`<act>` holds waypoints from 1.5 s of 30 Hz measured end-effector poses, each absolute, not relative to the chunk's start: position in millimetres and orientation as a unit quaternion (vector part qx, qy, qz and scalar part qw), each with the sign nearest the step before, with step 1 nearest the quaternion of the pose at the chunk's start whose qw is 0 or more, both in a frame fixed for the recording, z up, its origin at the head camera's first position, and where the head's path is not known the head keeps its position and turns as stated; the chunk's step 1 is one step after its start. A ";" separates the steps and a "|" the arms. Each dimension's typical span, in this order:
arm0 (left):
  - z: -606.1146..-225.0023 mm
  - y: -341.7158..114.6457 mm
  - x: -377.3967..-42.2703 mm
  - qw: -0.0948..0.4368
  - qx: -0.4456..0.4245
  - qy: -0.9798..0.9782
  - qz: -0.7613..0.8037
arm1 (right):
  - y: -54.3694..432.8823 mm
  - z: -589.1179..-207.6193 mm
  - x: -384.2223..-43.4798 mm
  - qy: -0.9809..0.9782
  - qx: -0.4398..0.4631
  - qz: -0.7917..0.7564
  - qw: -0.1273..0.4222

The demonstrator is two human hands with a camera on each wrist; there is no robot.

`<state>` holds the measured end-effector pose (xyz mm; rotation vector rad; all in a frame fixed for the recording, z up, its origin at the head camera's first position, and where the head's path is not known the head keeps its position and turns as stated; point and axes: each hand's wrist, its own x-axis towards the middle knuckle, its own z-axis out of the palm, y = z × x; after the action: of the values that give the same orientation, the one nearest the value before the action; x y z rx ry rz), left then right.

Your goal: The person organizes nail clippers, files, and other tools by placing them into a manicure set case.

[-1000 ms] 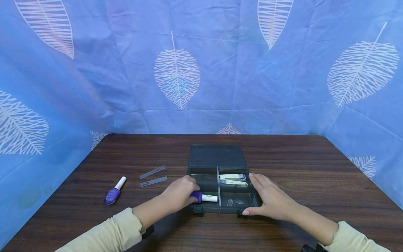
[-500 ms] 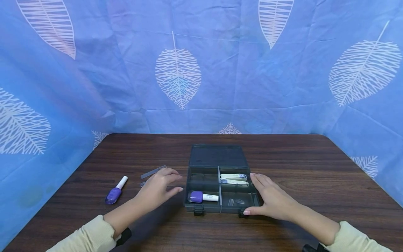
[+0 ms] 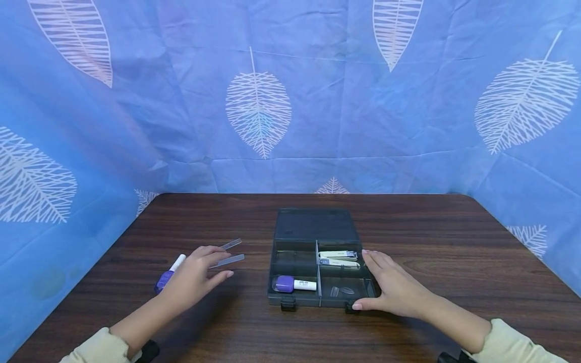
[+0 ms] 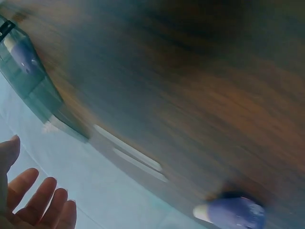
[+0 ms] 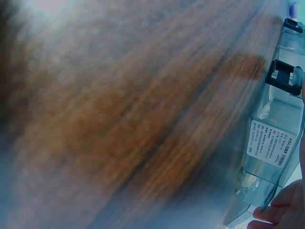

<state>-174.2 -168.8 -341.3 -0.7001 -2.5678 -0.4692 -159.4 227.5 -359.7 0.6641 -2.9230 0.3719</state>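
Holds the left hand on the left over the desk, fingers loosely spread and a little bent, thumb well apart from them. In the head view, covers with it the left ends of two clear strips, laid flat, just beside each other and left of the box. Contact with the strips: cannot tell. Farther left, partly behind the hand, a loose bottle, purple with a white cap, on its side, cap toward the far right.

Rests the right hand against the right side of the box, fingers extended along the wall, thumb spread away to the near right corner, at a latch. Near the middle of the desk, the dark see-through box, with lid laid back on the far side and a divider between left and right halves. In the near left part, a second bottle, also purple, on its side, white cap toward the divider. In the far right part, two pale clippers, side by side; in the near right part, small clear pieces. On an outer wall, a white label, seen from the right wrist. Behind the desk, blue cloth with white leaves.
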 end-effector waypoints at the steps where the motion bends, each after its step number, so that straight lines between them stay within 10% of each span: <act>1: -341.5 -170.8 -173.8 0.215 -0.248 -0.930 -0.167 | 227.6 -359.7 -159.4 -0.966 0.219 0.124 0.060; 20: -351.5 -224.8 -162.1 0.219 -0.186 -0.944 -0.164 | 227.7 -359.2 -160.7 -0.968 0.213 0.126 0.047; 45: -370.6 -266.1 -165.8 0.074 -0.064 -0.987 -0.127 | 227.6 -359.6 -159.1 -0.968 0.210 0.132 0.031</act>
<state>-165.8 -266.1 -370.6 -0.1922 -2.9635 -0.3824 -159.1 227.6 -359.6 0.6465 -2.9833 0.4059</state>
